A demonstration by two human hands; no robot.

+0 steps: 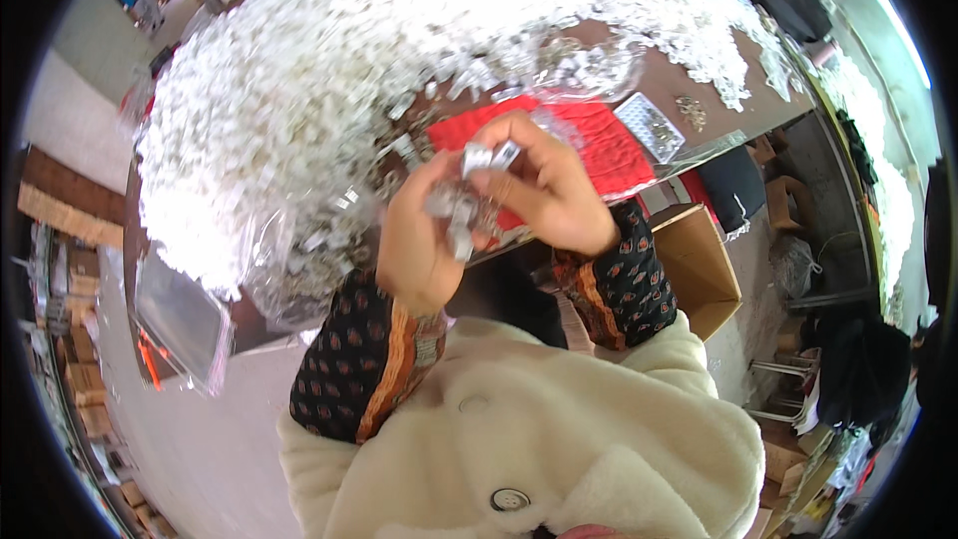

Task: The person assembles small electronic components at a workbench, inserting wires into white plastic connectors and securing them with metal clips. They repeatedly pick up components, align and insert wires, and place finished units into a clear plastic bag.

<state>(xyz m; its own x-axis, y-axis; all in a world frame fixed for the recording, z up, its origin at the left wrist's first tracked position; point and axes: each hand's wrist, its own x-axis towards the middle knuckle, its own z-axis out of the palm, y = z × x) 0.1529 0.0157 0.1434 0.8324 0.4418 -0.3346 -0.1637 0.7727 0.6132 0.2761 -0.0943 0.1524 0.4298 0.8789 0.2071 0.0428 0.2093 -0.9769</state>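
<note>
Above the near edge of the table, my two hands are close together. My left hand is closed around several small clear-and-white pieces, which look like little plastic packets. With thumb and fingers my right hand pinches a small white piece, its face turned up between the hands. What these pieces contain is too small to make out. Beneath the hands lies a red cloth. A huge heap of similar small white pieces covers most of the table.
Right of the cloth sits a shallow white tray with small metallic bits, beside a loose cluster of them. An open cardboard box stands below the table edge at right. Clear plastic bags hang at the left corner.
</note>
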